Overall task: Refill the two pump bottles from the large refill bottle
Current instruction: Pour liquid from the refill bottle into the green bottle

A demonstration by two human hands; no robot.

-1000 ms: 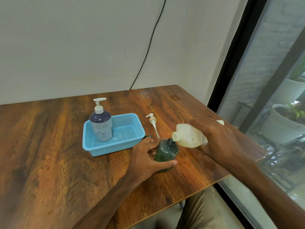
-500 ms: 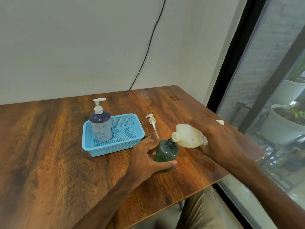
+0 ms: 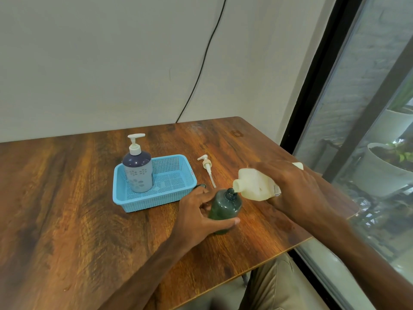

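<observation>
My left hand (image 3: 199,218) wraps around a small dark green bottle (image 3: 224,208) standing upright on the wooden table (image 3: 67,220), its neck open with no pump on it. My right hand (image 3: 292,186) holds the cream refill bottle (image 3: 254,184) tipped on its side, spout pointing left and just over the green bottle's neck. The green bottle's white pump head (image 3: 206,165) lies flat on the table behind. A dark blue and pale pump bottle (image 3: 137,171) with its white pump on stands in the left end of a light blue basket (image 3: 176,193).
A small dark cap (image 3: 201,186) lies by the basket's right corner. The table's right edge runs close under my right arm, beside a glass window with white plant pots (image 3: 384,168) outside. A black cable (image 3: 201,63) hangs down the wall.
The refill bottle's spout has dipped slightly lower toward the green bottle's neck. Both hands keep their grips and the rest of the table looks the same.
</observation>
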